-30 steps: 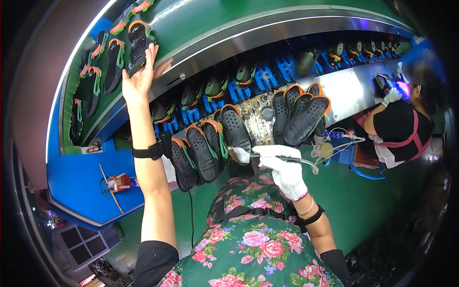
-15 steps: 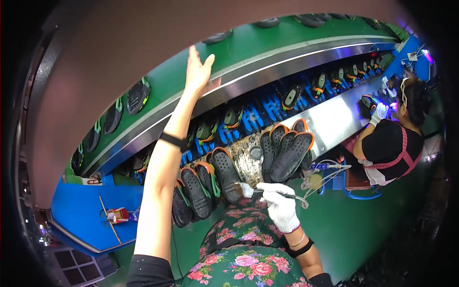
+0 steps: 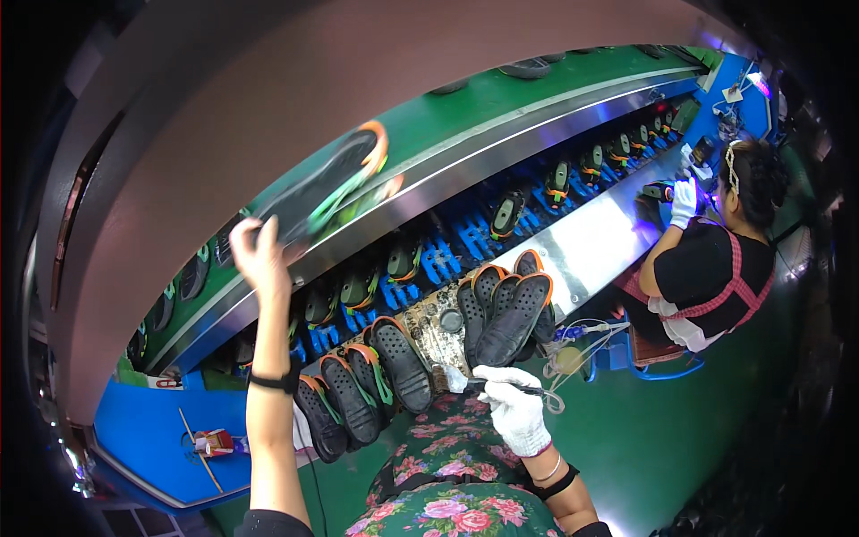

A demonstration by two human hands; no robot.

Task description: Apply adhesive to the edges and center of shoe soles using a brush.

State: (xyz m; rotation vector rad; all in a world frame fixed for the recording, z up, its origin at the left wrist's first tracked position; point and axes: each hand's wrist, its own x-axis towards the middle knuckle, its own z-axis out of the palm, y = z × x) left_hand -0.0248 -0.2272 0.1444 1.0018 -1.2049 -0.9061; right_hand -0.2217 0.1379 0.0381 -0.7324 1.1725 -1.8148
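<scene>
While the left hand point(image 3: 261, 259) grips a black shoe point(image 3: 327, 186) over a green belt point(image 3: 465, 116), the right hand point(image 3: 514, 412) holds a brush point(image 3: 456, 379)

As I follow this from afar through the head camera, the bare left hand is wrapped on the lower-left end of the shoe, which has an orange rim and a green strip and looks blurred. The shoe points away from that hand: its long axis slants from the grip up and to the right, roughly along the belt, the orange-rimmed end farthest from the fingers. I cannot tell whether it touches the belt or hangs just above it.

The left hand is the nearer one, directly on the shoe. The right hand, in a white knitted glove, is well apart, lower and to the right, just above the flowered garment point(image 3: 452, 506). I see it curled round the brush's dark handle, bristles pointing left toward a row of black shoes point(image 3: 351, 400). The bristles lie just beside the row's rightmost shoe; contact I cannot make out. Above the right hand, on the metal ledge point(image 3: 586, 251), lies an overlapping pile of orange-rimmed black shoes point(image 3: 514, 318). A co-worker point(image 3: 707, 273) is at the far right, one gloved hand point(image 3: 684, 204) raised near a violet glow.
</scene>
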